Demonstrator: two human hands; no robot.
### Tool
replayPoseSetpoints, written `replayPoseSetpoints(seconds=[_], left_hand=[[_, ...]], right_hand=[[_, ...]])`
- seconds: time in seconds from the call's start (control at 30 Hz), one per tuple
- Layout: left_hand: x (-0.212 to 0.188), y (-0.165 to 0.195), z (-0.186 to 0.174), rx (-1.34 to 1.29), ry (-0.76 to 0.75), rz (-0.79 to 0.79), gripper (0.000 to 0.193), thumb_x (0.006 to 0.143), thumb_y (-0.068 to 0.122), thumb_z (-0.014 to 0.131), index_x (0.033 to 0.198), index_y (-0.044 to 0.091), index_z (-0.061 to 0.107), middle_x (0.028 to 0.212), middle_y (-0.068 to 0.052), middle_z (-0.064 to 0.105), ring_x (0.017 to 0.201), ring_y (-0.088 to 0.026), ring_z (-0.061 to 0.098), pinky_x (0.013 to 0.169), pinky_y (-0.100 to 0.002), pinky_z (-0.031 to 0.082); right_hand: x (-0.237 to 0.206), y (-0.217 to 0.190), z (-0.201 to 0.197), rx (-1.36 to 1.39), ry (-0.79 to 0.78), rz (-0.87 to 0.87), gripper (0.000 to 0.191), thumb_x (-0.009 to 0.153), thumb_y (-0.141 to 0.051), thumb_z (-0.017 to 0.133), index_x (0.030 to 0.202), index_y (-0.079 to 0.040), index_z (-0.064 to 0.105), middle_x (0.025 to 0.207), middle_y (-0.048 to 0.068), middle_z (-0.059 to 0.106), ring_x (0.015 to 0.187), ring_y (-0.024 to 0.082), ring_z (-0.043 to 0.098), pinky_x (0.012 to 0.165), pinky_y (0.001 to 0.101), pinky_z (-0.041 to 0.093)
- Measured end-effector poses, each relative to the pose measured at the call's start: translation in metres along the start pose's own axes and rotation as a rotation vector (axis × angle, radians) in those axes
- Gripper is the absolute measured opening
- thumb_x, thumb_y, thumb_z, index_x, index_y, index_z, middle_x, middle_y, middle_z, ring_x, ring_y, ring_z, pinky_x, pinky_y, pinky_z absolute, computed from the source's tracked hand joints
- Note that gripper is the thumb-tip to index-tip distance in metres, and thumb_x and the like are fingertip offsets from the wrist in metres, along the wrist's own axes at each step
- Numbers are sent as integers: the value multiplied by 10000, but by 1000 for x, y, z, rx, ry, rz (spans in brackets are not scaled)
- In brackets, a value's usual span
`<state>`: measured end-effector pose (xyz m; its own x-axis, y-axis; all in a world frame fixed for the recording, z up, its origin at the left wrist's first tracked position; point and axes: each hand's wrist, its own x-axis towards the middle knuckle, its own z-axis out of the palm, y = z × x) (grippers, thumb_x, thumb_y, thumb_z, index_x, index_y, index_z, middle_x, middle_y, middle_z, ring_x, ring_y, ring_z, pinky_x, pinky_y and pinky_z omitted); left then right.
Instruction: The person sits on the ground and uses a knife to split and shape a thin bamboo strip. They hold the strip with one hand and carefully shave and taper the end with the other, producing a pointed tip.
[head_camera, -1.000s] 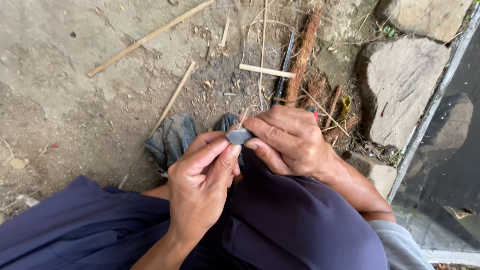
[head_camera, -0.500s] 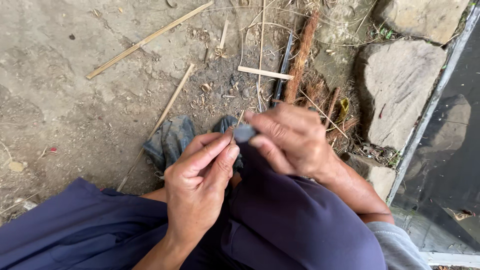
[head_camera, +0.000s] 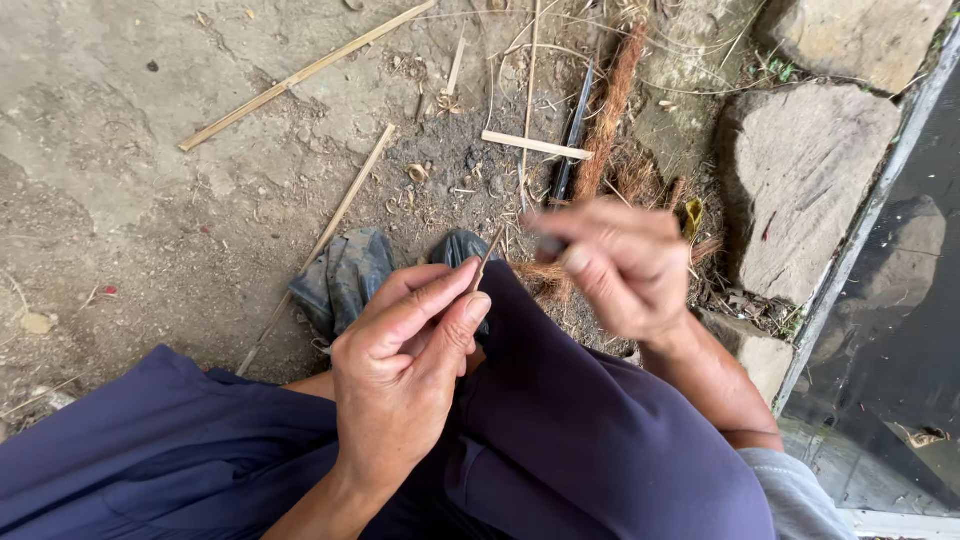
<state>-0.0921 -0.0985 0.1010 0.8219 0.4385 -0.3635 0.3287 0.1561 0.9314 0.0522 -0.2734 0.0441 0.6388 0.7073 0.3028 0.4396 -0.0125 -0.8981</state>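
Observation:
My left hand pinches a thin bamboo sliver between thumb and forefinger, just above my knee in dark blue trousers. The sliver's tip points up and away from me. My right hand is blurred by motion and sits a little to the right of the sliver, apart from it. Its fingers are curled around a small grey object whose shape I cannot make out.
Dirt ground carries several bamboo strips, a short pale stick, a dark blade-like piece and a brown fibrous stalk. My dark shoes show below the hands. Large stones and a black sheet lie right.
My right hand, which was pressed against my left fingertips with the grey object, has pulled away to the right. The left hand stays in place with the sliver.

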Motion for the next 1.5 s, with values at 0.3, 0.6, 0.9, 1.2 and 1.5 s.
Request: replayPoseSetpoints(seconds=[0.3, 0.6, 0.9, 1.2, 1.5], left_hand=[[-7, 4, -3, -19, -67, 118, 273, 960, -8, 737, 1232, 13, 732, 1115, -39, 710, 771, 1, 620, 605, -148, 500], [-8, 2, -6, -38, -82, 109, 232, 961, -30, 733, 1192, -7, 739, 1096, -52, 708, 758, 7, 606, 595, -146, 485], [-7, 2, -7, -17, -89, 107, 217, 952, -12, 737, 1170, -5, 743, 1060, -41, 711, 718, 18, 587, 571, -139, 471], [-6, 1, -7, -56, -90, 110, 205, 961, -26, 731, 1165, -4, 741, 1039, -38, 696, 774, -3, 615, 611, -151, 493], [-5, 3, -4, 148, -28, 192, 245, 922, -36, 773, 1158, 30, 762, 911, -4, 681, 741, -18, 609, 606, -178, 490]], right_hand=[[9, -23, 3, -65, -231, -187, 347, 1108, -234, 549, 1200, 78, 669, 1013, 192, 721, 840, 291, 745, 693, 375, 594], [11, -22, 5, -67, -234, -205, 351, 1065, -211, 576, 1197, 97, 680, 917, 160, 698, 776, 281, 727, 652, 388, 563], [12, -21, 6, -37, -223, -224, 323, 1061, -201, 603, 1179, 89, 683, 965, 182, 718, 782, 281, 726, 663, 392, 565], [10, -19, 6, -28, -245, -219, 309, 1076, -203, 604, 1194, 72, 682, 1040, 179, 734, 829, 282, 746, 688, 384, 591], [14, -25, 7, -93, -257, -214, 321, 1053, -195, 633, 1209, 83, 671, 998, 176, 729, 804, 275, 734, 695, 396, 594]])
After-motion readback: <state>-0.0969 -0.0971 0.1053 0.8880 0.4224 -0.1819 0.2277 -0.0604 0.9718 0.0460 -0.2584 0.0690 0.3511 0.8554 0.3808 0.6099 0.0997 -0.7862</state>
